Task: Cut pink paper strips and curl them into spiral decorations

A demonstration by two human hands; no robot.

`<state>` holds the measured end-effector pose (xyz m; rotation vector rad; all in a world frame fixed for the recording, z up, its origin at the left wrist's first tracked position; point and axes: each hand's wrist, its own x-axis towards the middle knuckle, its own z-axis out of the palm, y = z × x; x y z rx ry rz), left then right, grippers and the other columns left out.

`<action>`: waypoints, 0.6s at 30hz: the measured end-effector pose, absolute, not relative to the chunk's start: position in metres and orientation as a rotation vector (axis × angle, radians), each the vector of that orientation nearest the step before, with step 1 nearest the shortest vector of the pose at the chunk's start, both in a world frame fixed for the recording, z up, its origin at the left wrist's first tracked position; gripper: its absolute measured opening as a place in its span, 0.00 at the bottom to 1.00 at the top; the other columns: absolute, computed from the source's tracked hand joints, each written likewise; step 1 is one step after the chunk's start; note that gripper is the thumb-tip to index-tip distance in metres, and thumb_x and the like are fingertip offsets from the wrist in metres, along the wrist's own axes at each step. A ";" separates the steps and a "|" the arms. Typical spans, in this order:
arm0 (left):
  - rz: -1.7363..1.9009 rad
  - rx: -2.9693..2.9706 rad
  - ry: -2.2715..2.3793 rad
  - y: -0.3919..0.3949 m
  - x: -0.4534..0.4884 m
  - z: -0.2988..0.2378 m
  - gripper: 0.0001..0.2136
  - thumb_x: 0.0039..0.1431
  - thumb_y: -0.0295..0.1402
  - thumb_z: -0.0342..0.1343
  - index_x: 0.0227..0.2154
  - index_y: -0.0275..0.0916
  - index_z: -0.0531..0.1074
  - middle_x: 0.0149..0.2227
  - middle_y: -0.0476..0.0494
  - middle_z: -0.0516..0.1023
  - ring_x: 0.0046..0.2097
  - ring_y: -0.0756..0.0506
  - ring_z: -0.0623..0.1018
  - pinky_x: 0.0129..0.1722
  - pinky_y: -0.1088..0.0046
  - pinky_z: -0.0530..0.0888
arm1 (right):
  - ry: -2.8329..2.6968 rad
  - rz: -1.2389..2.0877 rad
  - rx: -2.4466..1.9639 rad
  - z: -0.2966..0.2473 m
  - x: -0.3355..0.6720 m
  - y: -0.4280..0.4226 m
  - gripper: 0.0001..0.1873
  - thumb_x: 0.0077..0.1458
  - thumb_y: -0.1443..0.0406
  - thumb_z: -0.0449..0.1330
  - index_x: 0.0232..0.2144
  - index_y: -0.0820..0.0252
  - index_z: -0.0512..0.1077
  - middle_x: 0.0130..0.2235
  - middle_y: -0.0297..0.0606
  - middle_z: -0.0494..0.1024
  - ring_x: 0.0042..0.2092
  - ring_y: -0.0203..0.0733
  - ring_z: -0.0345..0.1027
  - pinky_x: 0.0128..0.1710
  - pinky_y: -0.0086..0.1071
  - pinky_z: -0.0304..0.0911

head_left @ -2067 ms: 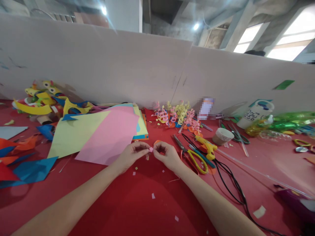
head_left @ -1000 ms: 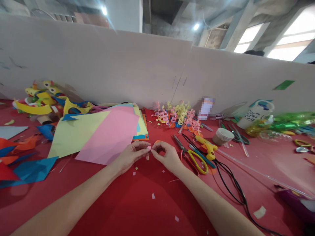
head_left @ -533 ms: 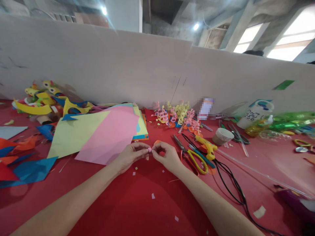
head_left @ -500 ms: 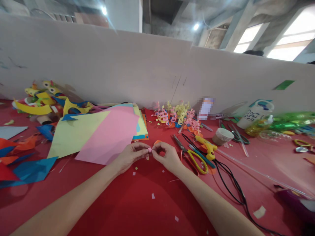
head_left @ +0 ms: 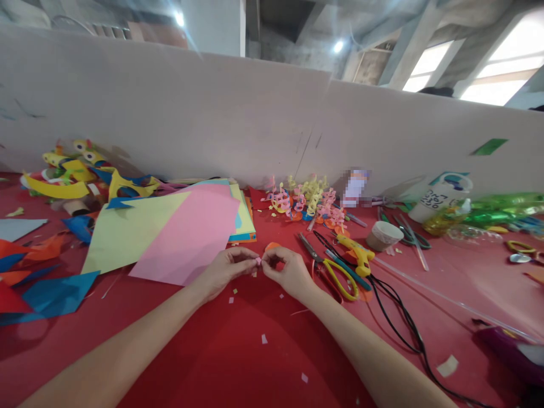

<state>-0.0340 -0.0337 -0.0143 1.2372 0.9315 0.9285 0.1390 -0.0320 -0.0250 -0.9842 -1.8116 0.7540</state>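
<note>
1. Blue sheet (head_left: 70,294): well left of the pink sheet; orange paper pieces (head_left: 51,247) lie on that same side.
2. Yellow figures (head_left: 83,152) with round eyes: left of the pink sheet and farther back.
3. Pale yellow sheet (head_left: 121,226): partly covered by the pink sheet, showing along its left.
4. Pink sheet (head_left: 191,232): reference item, lying on the red table (head_left: 246,377).
5. Left hand (head_left: 225,272): just right of the pink sheet's near part. Fingers curled; thumb and forefinger closed in a pinch on the small pink piece.
6. Small pink piece (head_left: 259,261): right of the pink sheet, between the two hands' fingertips. Exact form too small to tell.
7. Right hand (head_left: 291,273): farther right of the pink sheet. Fingers bent, thumb and forefinger drawn nearly together at the small pink piece; cannot tell whether they also grip it.
8. Curled paper cluster (head_left: 314,198), pink and yellow: right of the pink sheet, toward the back.
9. Scissors (head_left: 330,264), yellow glue gun (head_left: 362,260) with black cable (head_left: 399,309), paper cup (head_left: 379,238): right of the pink sheet, in that order.
10. White container (head_left: 436,199) with lettering, green bottle (head_left: 505,208): far right of the pink sheet.
</note>
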 end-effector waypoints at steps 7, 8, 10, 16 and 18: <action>0.996 1.119 0.908 -0.034 -0.033 -0.011 0.07 0.46 0.32 0.62 0.29 0.36 0.74 0.29 0.49 0.75 0.29 0.51 0.75 0.40 0.69 0.71 | -1.750 0.768 -0.978 -0.028 0.139 -0.030 0.02 0.49 0.66 0.56 0.28 0.59 0.69 0.28 0.35 0.73 0.30 0.37 0.68 0.33 0.29 0.66; 1.015 1.098 0.911 -0.034 -0.033 -0.010 0.06 0.46 0.31 0.63 0.29 0.36 0.74 0.29 0.50 0.75 0.29 0.52 0.75 0.41 0.69 0.71 | -1.746 0.749 -0.972 -0.028 0.139 -0.030 0.02 0.49 0.66 0.57 0.28 0.59 0.69 0.29 0.35 0.73 0.30 0.37 0.68 0.33 0.30 0.66; 1.043 1.076 0.911 -0.034 -0.033 -0.011 0.06 0.45 0.30 0.63 0.28 0.37 0.73 0.31 0.50 0.75 0.30 0.52 0.75 0.41 0.70 0.71 | -1.758 0.704 -0.956 -0.029 0.139 -0.030 0.01 0.49 0.67 0.57 0.27 0.59 0.68 0.28 0.35 0.72 0.29 0.36 0.67 0.32 0.29 0.65; 1.019 1.198 0.868 -0.034 -0.032 -0.015 0.07 0.48 0.32 0.62 0.29 0.36 0.72 0.27 0.50 0.73 0.28 0.51 0.74 0.36 0.72 0.70 | -1.817 0.621 -0.919 -0.029 0.138 -0.032 0.01 0.49 0.68 0.57 0.27 0.59 0.69 0.28 0.35 0.73 0.29 0.36 0.67 0.31 0.28 0.65; 1.022 1.230 0.875 -0.035 -0.031 -0.014 0.07 0.48 0.32 0.62 0.29 0.36 0.71 0.27 0.50 0.73 0.28 0.51 0.74 0.36 0.71 0.69 | -1.821 0.598 -0.925 -0.029 0.138 -0.032 0.01 0.49 0.69 0.57 0.27 0.59 0.69 0.28 0.35 0.73 0.29 0.36 0.67 0.31 0.28 0.65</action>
